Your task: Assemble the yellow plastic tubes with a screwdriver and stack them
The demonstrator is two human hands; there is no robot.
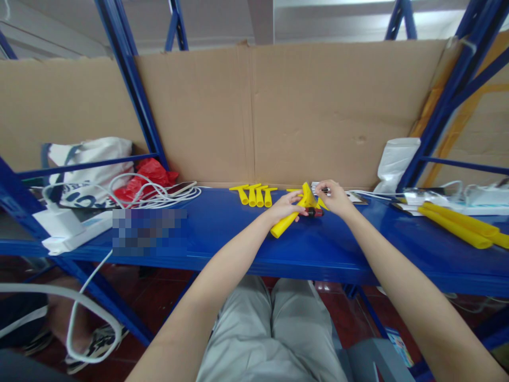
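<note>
My left hand is closed around a yellow T-shaped plastic handle, tilted with its hollow tube end toward me. At the handle's crosspiece, my right hand has its thumb and fingers pinched together. A small dark thing shows at those fingertips, too small to name. Below the crosspiece lies a dark red and black tool, partly hidden, its kind unclear. Several similar yellow handles stand in a row left of my hands. More yellow parts peek out behind the held handle.
On the blue shelf, long yellow tubes lie at the right. A white power strip, coiled cables, a red plastic bag and a cloth bag occupy the left. A cardboard panel backs the shelf. Another person's shoe shows lower left.
</note>
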